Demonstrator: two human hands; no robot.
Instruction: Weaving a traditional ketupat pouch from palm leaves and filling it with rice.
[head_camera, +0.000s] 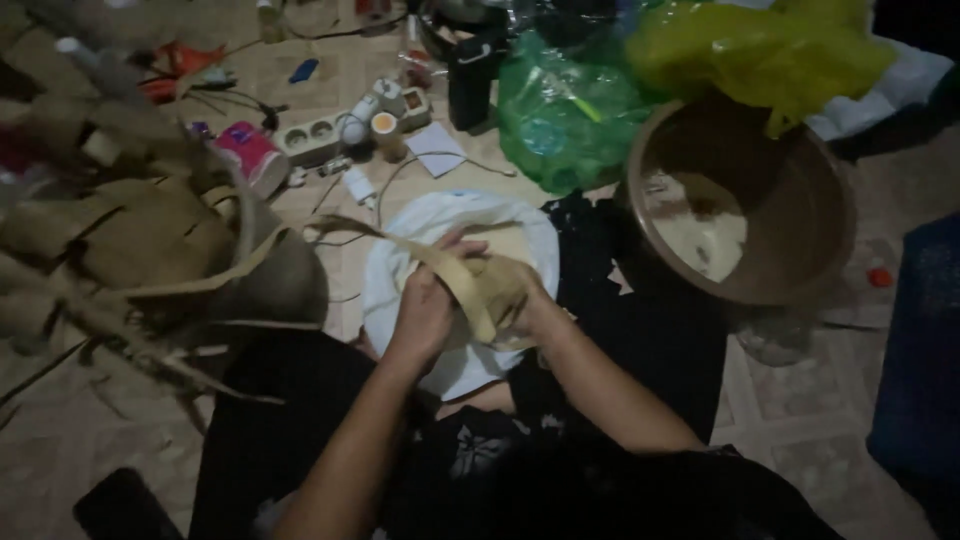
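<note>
Dim tiled floor (800, 420) strewn with clutter, left hand (425, 310) and right hand (515, 295) at centre, fingers of both closed on tan leaf strip (465, 280) over white basin (400, 250), brown bowl (790, 200) far right, woven leaf pile (130, 240) left, green bag (565, 110) far.

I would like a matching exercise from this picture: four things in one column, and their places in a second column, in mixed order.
Things:
1. leaf strip
2. brown basin
3. green bag
4. woven pile

Places:
A. far left on the floor
B. between both hands
C. right of the white bowl
D. at the top, left of the yellow bag

Pairs: 1-B, 2-C, 3-D, 4-A
</note>
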